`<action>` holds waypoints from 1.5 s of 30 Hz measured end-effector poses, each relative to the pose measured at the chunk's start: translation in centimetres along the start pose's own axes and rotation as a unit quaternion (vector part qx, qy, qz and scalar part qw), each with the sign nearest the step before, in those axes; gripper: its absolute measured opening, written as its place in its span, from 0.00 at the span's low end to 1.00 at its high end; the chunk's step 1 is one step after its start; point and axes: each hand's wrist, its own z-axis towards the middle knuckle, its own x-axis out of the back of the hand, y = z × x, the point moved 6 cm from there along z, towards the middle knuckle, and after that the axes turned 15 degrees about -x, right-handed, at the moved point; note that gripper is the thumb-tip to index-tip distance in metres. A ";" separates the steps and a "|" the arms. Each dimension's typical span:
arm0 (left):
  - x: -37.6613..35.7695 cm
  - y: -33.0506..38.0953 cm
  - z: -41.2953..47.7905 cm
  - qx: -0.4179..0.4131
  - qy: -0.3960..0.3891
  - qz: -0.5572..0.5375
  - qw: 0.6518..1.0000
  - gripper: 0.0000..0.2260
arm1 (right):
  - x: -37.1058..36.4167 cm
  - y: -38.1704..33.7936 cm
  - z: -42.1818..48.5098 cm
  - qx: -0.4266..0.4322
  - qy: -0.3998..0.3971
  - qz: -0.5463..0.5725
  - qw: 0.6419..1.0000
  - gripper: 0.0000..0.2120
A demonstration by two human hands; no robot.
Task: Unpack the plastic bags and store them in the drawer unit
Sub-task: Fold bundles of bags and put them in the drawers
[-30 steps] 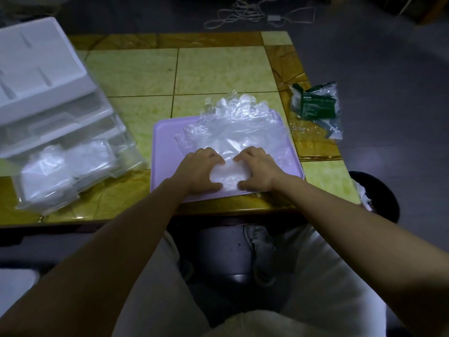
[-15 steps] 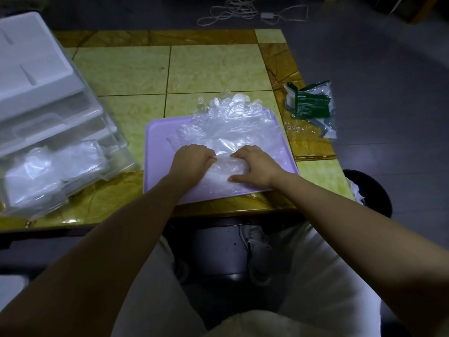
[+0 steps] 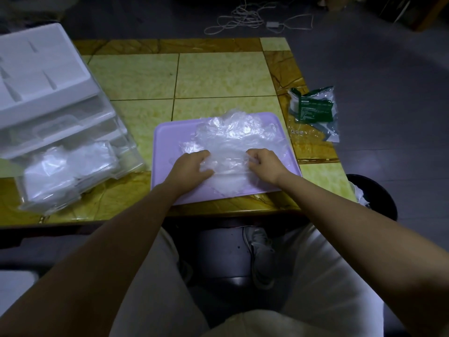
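Now farther apart than before, left hand (image 3: 192, 166) and right hand (image 3: 263, 164), both grips pinching plastic bags (image 3: 233, 139).

Dim room: yellow-tiled table (image 3: 218, 76), grey floor (image 3: 388, 57), tangled cable (image 3: 252, 20).

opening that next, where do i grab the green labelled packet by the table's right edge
Pinch the green-labelled packet by its clear right corner, which seems to overhang the table edge, coming from the right: elsewhere it lies flat, no lip.
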 end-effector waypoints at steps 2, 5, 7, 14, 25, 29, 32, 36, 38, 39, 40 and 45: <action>0.3 -0.1 0.2 0.018 0.040 -0.040 0.998 0.20 | -0.3 0.3 -0.2 -0.013 -0.020 0.019 1.000 0.15; 0.1 -0.5 0.7 0.064 0.042 -0.071 0.994 0.18 | -0.6 0.7 0.0 -0.039 -0.033 0.056 0.997 0.16; 0.0 -0.8 1.0 0.097 0.045 -0.089 0.990 0.13 | -0.6 1.1 0.4 -0.062 -0.019 0.074 0.995 0.19; 2.8 3.1 0.4 -0.114 0.214 0.212 0.947 0.18 | -0.8 0.9 2.0 -0.134 0.015 0.044 0.990 0.13; -2.4 1.5 2.4 -0.105 -0.061 0.161 0.979 0.21 | -0.5 0.7 2.3 -0.101 0.016 0.033 0.994 0.19; -1.7 1.4 3.0 -0.092 -0.022 0.132 0.987 0.20 | 1.3 -2.0 0.3 0.127 0.159 -0.051 0.978 0.29; -0.9 1.3 3.6 -0.104 -0.003 0.119 0.987 0.18 | 0.2 -2.6 0.4 0.175 0.099 -0.183 0.962 0.26; -0.2 0.5 4.0 -0.082 -0.006 0.097 0.992 0.19 | -0.8 -1.9 1.7 0.110 0.076 -0.239 0.962 0.14; 0.6 0.6 3.7 -0.105 0.043 0.158 0.981 0.20 | -0.6 -1.8 2.1 0.067 0.076 -0.149 0.984 0.11; 1.1 0.7 3.4 -0.104 0.086 0.200 0.970 0.20 | -0.4 -1.8 2.1 0.048 0.076 -0.115 0.989 0.10; 1.8 0.9 2.9 -0.093 0.141 0.228 0.959 0.18 | -0.3 -1.6 2.5 0.023 0.066 -0.085 0.994 0.08; 1.8 0.6 1.4 0.059 0.198 0.030 0.978 0.10 | -0.5 -1.1 3.2 -0.114 0.016 0.119 0.986 0.05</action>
